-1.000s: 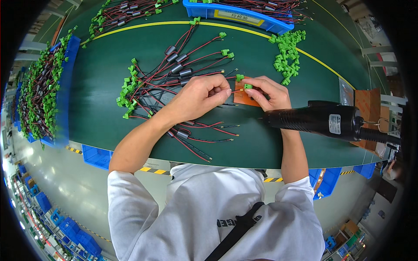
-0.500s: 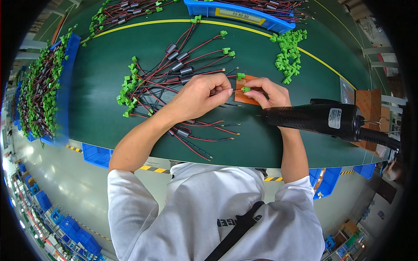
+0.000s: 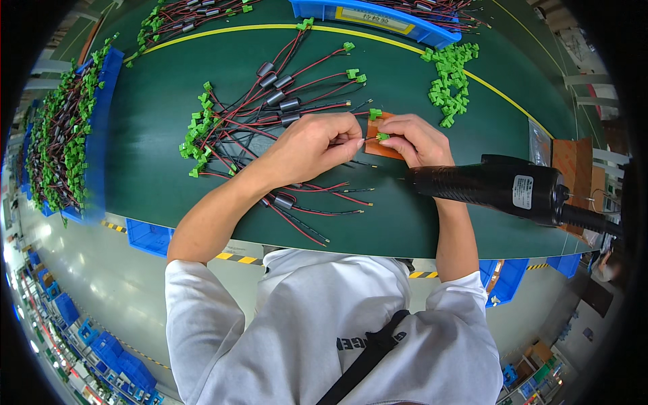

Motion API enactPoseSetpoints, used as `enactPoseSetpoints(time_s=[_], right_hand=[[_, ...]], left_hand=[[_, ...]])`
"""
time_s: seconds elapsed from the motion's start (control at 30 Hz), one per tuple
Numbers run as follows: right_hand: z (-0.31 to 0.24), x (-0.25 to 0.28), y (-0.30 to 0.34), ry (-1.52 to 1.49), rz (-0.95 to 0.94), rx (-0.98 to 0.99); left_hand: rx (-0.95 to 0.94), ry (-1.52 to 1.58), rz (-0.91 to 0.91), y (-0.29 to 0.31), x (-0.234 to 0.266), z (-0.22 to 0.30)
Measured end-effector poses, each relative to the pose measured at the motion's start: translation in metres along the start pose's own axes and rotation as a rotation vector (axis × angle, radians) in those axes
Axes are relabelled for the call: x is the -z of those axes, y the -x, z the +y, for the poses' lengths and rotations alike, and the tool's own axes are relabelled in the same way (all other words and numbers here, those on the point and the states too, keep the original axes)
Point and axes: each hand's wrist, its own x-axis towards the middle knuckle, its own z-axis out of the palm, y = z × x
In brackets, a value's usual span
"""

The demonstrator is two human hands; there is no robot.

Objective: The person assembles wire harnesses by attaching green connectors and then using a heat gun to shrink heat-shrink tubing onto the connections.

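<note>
My left hand (image 3: 317,145) pinches the end part of a thin red wire (image 3: 365,140) between thumb and forefinger. Opposite it, my right hand (image 3: 424,140) holds a small green terminal connector (image 3: 382,136) at its fingertips. The wire's tip meets the connector; whether it sits inside is too small to tell. Beneath the fingers lies an orange block (image 3: 386,150), with another green connector (image 3: 375,115) at its upper edge. A bundle of red and black wires with dark cylinders (image 3: 289,105) spreads under and around my left hand, green connectors (image 3: 200,128) at its left ends.
A black power screwdriver (image 3: 486,184) extends over my right forearm. Loose green connectors (image 3: 449,84) are heaped at the far right. Blue bins of wired parts stand at the left (image 3: 101,155) and the back (image 3: 310,9). A yellow line (image 3: 229,29) crosses the green table (image 3: 155,182).
Both hands stay nearly in place. The wire and the connector have come slightly closer together, and the right fingers have shifted a little around the connector.
</note>
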Motion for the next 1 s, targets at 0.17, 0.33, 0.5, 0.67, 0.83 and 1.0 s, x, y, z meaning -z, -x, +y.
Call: enactPoseSetpoints(time_s=[0.17,0.33,0.5,0.67,0.83,1.0], right_hand=[[-0.0007,0.0004,-0.0005,0.041,0.001,0.045],[-0.0039,-0.0014,0.0004,-0.039,0.039,0.005],[-0.0032,-0.0036,0.0002,-0.020,0.049,0.023],[-0.0047,-0.0024,-0.0007,-0.015,0.048,0.019],[-0.0044,-0.0022,-0.0011,-0.015,0.061,0.041],[-0.0045,-0.0023,-0.0006,0.015,0.068,0.066]], left_hand=[[-0.014,-0.026,-0.003,0.0010,-0.0002,0.0006],[0.027,0.028,-0.001,0.0001,0.0019,0.0000],[0.050,0.082,-0.011,0.0009,0.0032,-0.0011],[0.049,0.063,-0.019,-0.0001,0.0035,0.0007],[0.049,0.061,-0.015,-0.0004,0.0027,-0.0002],[0.073,0.064,-0.008,-0.0004,0.0029,0.0005]])
